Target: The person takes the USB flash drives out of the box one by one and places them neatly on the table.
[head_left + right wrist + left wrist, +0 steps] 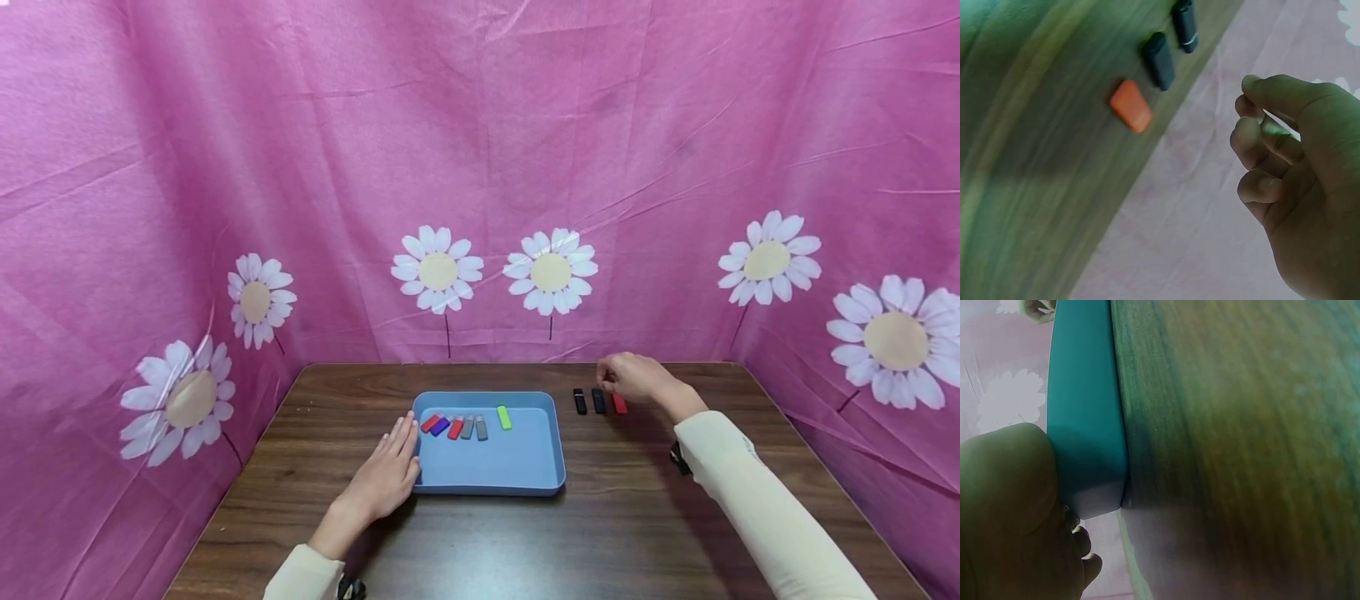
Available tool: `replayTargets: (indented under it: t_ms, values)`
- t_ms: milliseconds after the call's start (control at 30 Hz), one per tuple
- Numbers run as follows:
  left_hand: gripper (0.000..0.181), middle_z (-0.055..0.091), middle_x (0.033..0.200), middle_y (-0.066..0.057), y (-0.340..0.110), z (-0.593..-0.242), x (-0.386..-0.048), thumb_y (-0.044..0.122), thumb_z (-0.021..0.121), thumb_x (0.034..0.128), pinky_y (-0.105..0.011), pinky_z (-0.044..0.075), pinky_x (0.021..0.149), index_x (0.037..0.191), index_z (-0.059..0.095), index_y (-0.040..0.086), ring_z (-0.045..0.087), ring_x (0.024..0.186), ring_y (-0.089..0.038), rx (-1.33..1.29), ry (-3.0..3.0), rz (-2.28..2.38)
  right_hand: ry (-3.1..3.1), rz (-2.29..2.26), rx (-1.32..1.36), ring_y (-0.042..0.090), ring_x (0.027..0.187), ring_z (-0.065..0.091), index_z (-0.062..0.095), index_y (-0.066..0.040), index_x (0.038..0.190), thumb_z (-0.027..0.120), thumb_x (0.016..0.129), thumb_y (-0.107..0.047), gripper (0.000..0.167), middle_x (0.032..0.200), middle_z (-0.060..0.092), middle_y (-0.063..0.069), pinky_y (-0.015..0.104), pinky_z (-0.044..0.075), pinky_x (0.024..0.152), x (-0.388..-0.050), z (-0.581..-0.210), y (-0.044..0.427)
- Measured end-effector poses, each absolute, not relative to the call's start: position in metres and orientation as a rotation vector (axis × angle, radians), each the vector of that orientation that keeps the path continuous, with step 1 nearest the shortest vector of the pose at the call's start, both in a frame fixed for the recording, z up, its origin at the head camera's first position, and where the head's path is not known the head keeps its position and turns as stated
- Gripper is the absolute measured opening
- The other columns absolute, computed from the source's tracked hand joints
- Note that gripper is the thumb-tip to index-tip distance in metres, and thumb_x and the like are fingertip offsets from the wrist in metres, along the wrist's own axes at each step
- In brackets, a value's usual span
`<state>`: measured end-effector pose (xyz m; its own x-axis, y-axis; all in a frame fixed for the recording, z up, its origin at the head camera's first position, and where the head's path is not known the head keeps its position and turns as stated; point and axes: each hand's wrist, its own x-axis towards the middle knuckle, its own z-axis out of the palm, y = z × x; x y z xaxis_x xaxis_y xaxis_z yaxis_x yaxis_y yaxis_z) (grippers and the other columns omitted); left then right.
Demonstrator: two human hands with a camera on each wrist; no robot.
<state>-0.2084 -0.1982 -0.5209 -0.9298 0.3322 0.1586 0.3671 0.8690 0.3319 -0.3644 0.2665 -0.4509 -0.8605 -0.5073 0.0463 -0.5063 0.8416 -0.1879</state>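
My left hand (384,475) lies with straight fingers along the left wall of a blue tray (487,490), touching its rim. In the left wrist view, that hand's palm rests against the tray's side (1085,406). Inside the tray, a row of red, purple and grey USB sticks (467,427) lies at the left, with a lime green one (504,417) apart from them. My right hand (632,376) hovers by a red USB stick (618,403), its fingers loosely bent. The right wrist view shows nothing in its grasp and the red stick (1130,106) apart from the fingertips.
Two black USB sticks, one on the left (580,401) and one nearer the red stick (598,401), lie on the brown wooden table (480,542), right of the tray. A pink cloth with white daisies (487,150) surrounds the table's back and sides.
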Motion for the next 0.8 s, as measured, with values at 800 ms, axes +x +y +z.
replayTargets:
  t_ms: [800]
  values:
    - [0.060,0.025,0.175,-0.025,-0.198,-0.522,-0.210,0.019,0.047,0.1108,-0.062,0.029,0.130,0.162,0.033,-0.010,0.026,0.162,-0.044,-0.523,-2.994,-0.516,2.919,-0.255,-1.107,0.008,0.071,0.055,0.076,-0.015,0.091,0.071,0.096,-0.009,0.009,0.078,0.065,-0.009,0.033,0.052,0.066,-0.343,-0.407,0.176]
